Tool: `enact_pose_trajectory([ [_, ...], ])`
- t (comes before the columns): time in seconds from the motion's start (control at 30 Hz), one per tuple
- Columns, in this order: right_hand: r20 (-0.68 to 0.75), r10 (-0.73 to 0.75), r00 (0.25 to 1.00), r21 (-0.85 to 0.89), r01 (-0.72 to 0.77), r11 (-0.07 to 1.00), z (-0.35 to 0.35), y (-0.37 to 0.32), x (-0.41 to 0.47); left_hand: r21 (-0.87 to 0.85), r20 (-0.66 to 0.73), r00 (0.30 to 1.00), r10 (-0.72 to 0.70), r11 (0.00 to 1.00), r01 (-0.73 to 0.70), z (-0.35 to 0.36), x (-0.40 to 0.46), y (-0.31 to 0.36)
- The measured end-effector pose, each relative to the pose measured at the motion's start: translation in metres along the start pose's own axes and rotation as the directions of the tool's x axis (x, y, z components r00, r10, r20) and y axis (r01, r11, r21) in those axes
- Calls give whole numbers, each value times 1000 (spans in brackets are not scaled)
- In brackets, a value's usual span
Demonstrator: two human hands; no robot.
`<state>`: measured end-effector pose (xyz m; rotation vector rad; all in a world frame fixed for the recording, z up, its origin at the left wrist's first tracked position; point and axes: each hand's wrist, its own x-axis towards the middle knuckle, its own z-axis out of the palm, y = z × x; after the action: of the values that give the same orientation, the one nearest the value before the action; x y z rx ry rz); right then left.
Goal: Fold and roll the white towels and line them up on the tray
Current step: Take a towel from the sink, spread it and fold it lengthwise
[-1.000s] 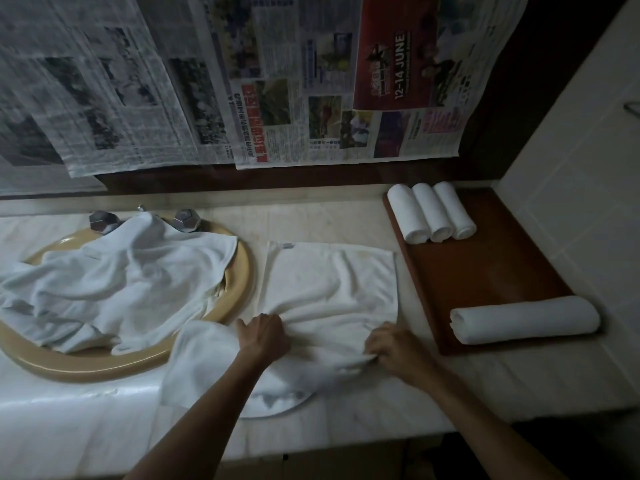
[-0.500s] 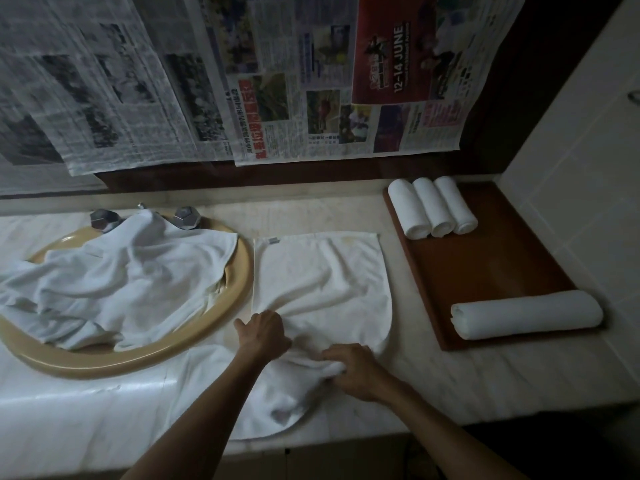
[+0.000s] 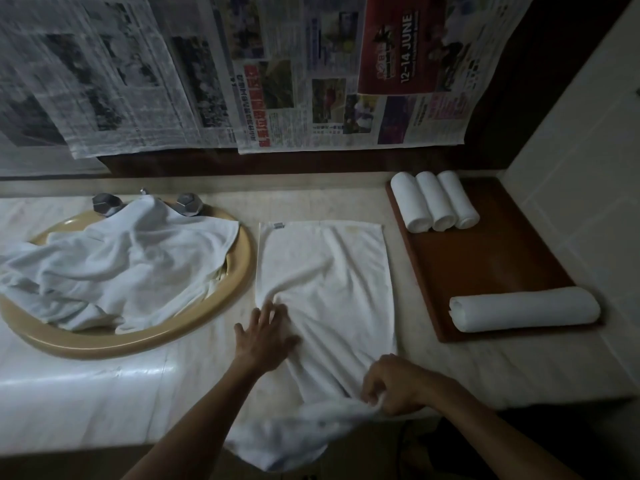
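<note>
1. Head view: the flat white cloth towel (image 3: pixel 325 289) lies on the pale stone counter (image 3: pixel 86 393), between the round tan sink (image 3: pixel 239 306) and the brown wooden tray (image 3: pixel 485 265).
2. One second ago both hands were bunched on the near part of the towel. Now the left hand (image 3: pixel 265 336) lies flat with its fingers spread, pressing on the towel's left edge.
3. The right hand (image 3: pixel 393 384) has moved back toward the person. Its fingers are curled and pinch the near end of the towel, which hangs over the counter's front edge.
4. The towel looks longer and narrower than before, with fewer bumps. I think it has been folded into a strip and is being pulled smooth.
5. That means the folding looks almost done, and rolling this towel is probably next.
6. On the tray, three small rolled white towels (image 3: pixel 434 200) sit side by side, touching, at the far end. One longer rolled white towel (image 3: pixel 524 308) lies across the near end. They have not moved.
7. A heap of loose white towels (image 3: pixel 114 261) rests in the sink, so there is more left to do.
</note>
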<state>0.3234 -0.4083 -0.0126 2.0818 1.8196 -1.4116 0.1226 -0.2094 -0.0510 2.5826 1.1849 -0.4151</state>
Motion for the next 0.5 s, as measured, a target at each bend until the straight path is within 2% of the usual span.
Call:
enact_pose_trajectory([
  [0.03, 47, 37, 998, 11, -37, 999, -3, 3, -1, -1, -5, 1000, 5, 1000, -5, 6, -4, -2],
  [0.07, 12, 59, 998, 38, -59, 998, -6, 5, 0, -3, -6, 1000, 2, 1000, -2, 12, -7, -4],
  [0.1, -113, 69, 991, 83, -59, 995, -8, 6, 4, -14, 0, 1000, -6, 1000, 6, 17, -10, -4],
  [0.13, -314, 80, 946, 132, -40, 990, -8, 7, 13, -38, 8, 1000, -15, 999, 15, 23, -11, -3],
  [0.17, -504, 102, 857, 160, -23, 987, -5, 6, 23, -73, 15, 1000, -22, 997, 23, 28, -12, -1],
  [0.2, -623, 134, 771, 176, -28, 984, 1, 3, 35, -116, 20, 999, -25, 993, 27, 32, -14, 2],
  [0.23, -650, 191, 736, 203, -75, 976, 9, -2, 44, -158, 16, 1000, -21, 987, 24, 35, -15, 4],
  [0.27, -615, 249, 748, 202, -156, 967, 20, -6, 53, -192, -4, 1000, -11, 981, 10, 38, -17, 5],
  [0.33, -550, 294, 782, 96, -290, 952, 44, -10, 62, -214, -54, 999, 6, 977, -18, 45, -24, 1],
  [0.4, -531, 292, 795, 25, -330, 944, 55, -1, 62, -198, -101, 995, 22, 979, -41, 53, -31, -8],
  [0.5, -465, 224, 856, -77, -291, 954, 46, 24, 53, -208, -151, 987, 56, 974, -87, 58, -36, -19],
])
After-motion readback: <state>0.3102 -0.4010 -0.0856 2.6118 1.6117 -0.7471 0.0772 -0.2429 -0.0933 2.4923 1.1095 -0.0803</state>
